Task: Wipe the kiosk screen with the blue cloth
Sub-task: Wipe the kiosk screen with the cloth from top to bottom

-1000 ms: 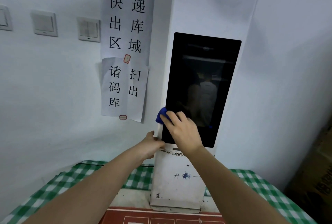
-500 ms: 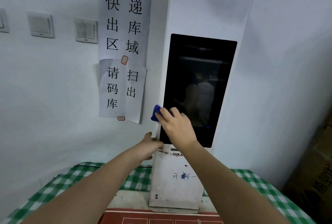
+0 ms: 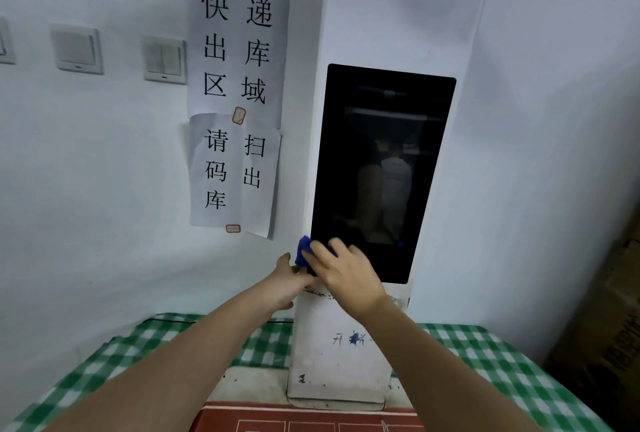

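Observation:
The kiosk (image 3: 341,355) is a tall white column standing on the table, with a dark black screen (image 3: 384,161) set in its front. My right hand (image 3: 348,275) holds a bunched blue cloth (image 3: 303,253) against the screen's lower left corner. The cloth sticks out past my fingers over the screen's left edge. My left hand (image 3: 289,284) grips the kiosk's left side just below the screen, thumb pointing up. Its fingers are partly hidden behind my right hand.
Paper signs (image 3: 239,95) and light switches (image 3: 162,59) are on the wall left of the kiosk. A green checked tablecloth (image 3: 485,362) covers the table. A red-brown box (image 3: 311,419) lies at the near edge and a cardboard box (image 3: 609,345) stands at the right.
My right hand has slid the blue cloth down the screen's left edge toward its bottom corner. My left hand has stayed on the kiosk's side.

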Demonstrator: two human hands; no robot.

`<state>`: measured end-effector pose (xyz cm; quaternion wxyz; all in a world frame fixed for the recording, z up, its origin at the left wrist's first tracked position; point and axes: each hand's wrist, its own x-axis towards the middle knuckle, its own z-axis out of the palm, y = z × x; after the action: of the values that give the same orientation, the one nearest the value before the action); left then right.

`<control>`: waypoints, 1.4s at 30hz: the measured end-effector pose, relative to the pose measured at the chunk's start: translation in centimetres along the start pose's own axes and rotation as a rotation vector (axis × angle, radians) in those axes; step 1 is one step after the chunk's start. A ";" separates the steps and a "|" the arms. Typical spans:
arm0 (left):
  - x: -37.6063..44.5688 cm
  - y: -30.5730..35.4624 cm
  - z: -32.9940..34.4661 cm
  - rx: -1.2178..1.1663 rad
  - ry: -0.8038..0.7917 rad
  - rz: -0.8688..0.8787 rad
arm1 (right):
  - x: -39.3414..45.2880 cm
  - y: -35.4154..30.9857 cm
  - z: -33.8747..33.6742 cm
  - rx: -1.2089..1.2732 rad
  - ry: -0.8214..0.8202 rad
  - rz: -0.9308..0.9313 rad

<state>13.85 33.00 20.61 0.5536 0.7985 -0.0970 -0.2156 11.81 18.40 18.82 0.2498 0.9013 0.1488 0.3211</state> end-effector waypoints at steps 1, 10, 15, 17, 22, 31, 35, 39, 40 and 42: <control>0.0 0.0 0.0 0.003 -0.014 0.006 | -0.7 -0.2 0.5 -0.012 -0.020 -0.044; -0.3 0.2 0.0 0.020 -0.032 0.041 | 0.1 1.5 -0.3 0.062 0.108 0.131; -0.4 0.2 -0.2 0.011 -0.039 0.042 | -1.8 1.1 0.8 0.048 0.057 -0.028; -0.4 0.2 -0.1 0.006 -0.038 0.044 | -1.4 2.2 0.2 0.016 0.086 -0.015; 0.0 0.5 0.9 0.029 0.004 0.044 | -1.5 3.1 -0.1 0.069 0.184 0.188; 0.1 0.9 2.0 0.062 0.029 0.020 | -2.5 5.3 -0.4 -0.002 0.164 0.096; -0.2 1.4 3.1 0.046 0.070 0.052 | -3.2 4.6 0.3 0.060 0.179 0.203; -0.1 1.5 4.0 0.030 0.114 0.047 | -4.9 4.6 1.2 0.011 0.085 -0.006; -0.1 1.6 4.1 0.034 0.122 0.044 | -5.0 5.2 1.0 -0.017 0.067 -0.064; 0.1 1.5 4.1 0.049 0.134 0.034 | -4.6 6.8 0.3 -0.063 0.086 -0.079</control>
<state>12.18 28.96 20.73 0.5428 0.8227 -0.0787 -0.1497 9.24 10.67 20.03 0.2840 0.8718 0.1845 0.3540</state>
